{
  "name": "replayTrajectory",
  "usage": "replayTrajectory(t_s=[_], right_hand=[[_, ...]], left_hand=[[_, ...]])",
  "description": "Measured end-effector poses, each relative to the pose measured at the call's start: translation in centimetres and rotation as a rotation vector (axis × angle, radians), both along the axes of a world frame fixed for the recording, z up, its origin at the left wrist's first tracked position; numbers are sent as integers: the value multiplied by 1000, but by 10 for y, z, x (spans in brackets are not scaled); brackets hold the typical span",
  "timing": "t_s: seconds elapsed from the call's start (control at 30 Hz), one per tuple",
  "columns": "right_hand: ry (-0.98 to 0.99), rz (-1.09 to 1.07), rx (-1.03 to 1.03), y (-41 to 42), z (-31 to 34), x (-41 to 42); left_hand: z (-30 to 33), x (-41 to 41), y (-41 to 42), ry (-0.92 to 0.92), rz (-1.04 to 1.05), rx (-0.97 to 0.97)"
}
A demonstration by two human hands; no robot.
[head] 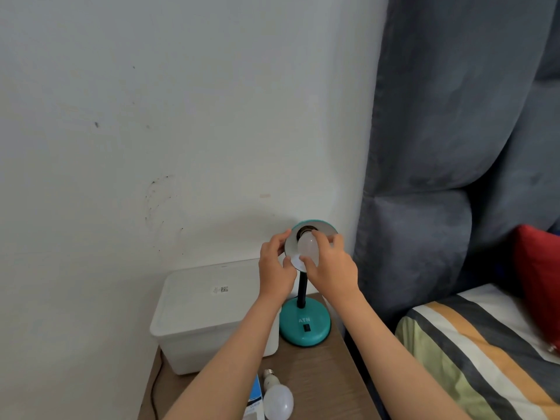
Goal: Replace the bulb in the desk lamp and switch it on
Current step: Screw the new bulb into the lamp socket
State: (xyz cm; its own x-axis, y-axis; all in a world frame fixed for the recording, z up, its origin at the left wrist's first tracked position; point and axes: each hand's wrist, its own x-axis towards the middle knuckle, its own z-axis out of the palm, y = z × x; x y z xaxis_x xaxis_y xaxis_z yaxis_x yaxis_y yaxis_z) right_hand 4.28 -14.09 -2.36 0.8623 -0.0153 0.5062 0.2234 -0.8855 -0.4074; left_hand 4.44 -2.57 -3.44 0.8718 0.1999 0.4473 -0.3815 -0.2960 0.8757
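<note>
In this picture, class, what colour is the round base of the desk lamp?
Teal, with a black switch; the head view shows the lamp base clearly.

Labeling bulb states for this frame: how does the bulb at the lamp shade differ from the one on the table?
The bulb at the shade sits at the socket, gripped by the right hand, base hidden. The bulb on the table lies on its side, untouched, screw base exposed. Both are white and unlit.

White bulb (307, 247) in teal lamp's (304, 325) tilted shade; second bulb (277, 400) flat on table.
</note>
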Motion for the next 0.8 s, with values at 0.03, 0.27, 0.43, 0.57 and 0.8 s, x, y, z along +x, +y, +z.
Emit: replayTrajectory(t_s=[0.03, 0.27, 0.43, 0.57, 0.8], right_hand=[[5, -4, 4, 1, 0, 0], [37, -18, 8, 3, 0, 0], [45, -38, -6, 3, -1, 0], [40, -45, -9, 3, -1, 1], [26, 0, -49, -1, -1, 1]], left_hand=[[0, 1, 0, -1, 0, 3], [1, 3, 2, -7, -2, 23], [1, 3, 2, -11, -12, 17], [2, 2, 2, -4, -12, 9], [0, 2, 7, 8, -6, 11]])
